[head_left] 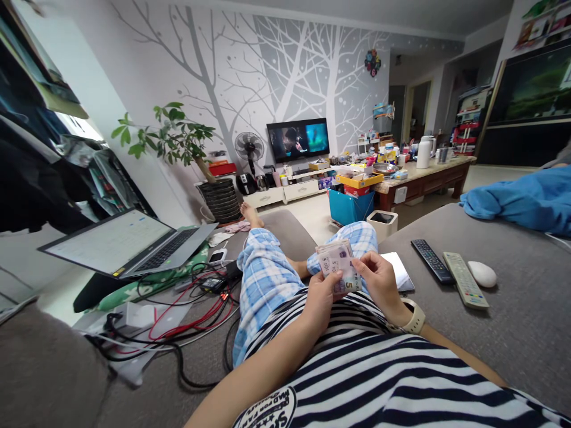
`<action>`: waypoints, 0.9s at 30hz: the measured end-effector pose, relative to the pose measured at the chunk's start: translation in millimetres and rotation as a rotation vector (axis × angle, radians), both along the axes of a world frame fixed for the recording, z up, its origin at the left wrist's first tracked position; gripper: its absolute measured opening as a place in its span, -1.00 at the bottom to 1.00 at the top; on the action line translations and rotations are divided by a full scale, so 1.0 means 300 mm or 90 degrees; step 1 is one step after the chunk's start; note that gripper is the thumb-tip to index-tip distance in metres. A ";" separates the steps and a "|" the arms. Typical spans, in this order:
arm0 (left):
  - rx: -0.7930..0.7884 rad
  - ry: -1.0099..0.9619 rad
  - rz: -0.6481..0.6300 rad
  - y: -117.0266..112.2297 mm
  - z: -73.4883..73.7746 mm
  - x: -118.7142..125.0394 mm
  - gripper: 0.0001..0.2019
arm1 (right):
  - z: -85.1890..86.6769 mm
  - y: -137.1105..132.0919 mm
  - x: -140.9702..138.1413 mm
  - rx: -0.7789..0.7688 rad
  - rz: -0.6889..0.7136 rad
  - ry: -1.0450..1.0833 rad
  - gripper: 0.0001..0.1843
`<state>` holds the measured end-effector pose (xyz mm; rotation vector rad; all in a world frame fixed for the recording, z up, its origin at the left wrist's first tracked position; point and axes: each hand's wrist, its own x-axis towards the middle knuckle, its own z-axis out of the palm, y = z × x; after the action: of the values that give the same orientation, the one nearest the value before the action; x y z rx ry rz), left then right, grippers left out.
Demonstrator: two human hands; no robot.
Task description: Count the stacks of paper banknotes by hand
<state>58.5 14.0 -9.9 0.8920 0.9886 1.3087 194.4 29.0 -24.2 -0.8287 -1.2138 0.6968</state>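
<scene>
A small stack of banknotes [333,258], purplish with a figure 5 showing, is held above my lap. My left hand [320,300] is closed around the lower left of the stack, thumb lying across its front. At the upper right edge, the thumb and forefinger of my right hand [378,280] pinch the notes. How many notes that pinch takes in is hidden. A pale watch [414,317] sits on my right wrist. Below the notes are my striped shirt [357,380] and checked blue trousers [270,261].
On the sofa to my right lie a black remote [432,261], a beige remote [465,279] and a white mouse-like object [482,274]. An open laptop [165,246] and tangled cables [178,327] are at my left. Ahead stands a crowded table [419,178] beside a blue box [350,206].
</scene>
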 end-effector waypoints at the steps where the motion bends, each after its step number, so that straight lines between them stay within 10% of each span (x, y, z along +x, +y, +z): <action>1: -0.004 0.000 0.001 0.002 -0.001 0.001 -0.67 | -0.002 0.001 0.000 0.001 -0.003 -0.001 -0.60; 27: -0.054 -0.050 0.001 0.018 -0.019 0.005 -0.70 | -0.025 -0.053 -0.010 0.143 -0.064 -0.110 -0.83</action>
<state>60.0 19.4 -15.6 0.7700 0.9760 1.2849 191.5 13.2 -31.7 -0.7675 -1.3671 0.4044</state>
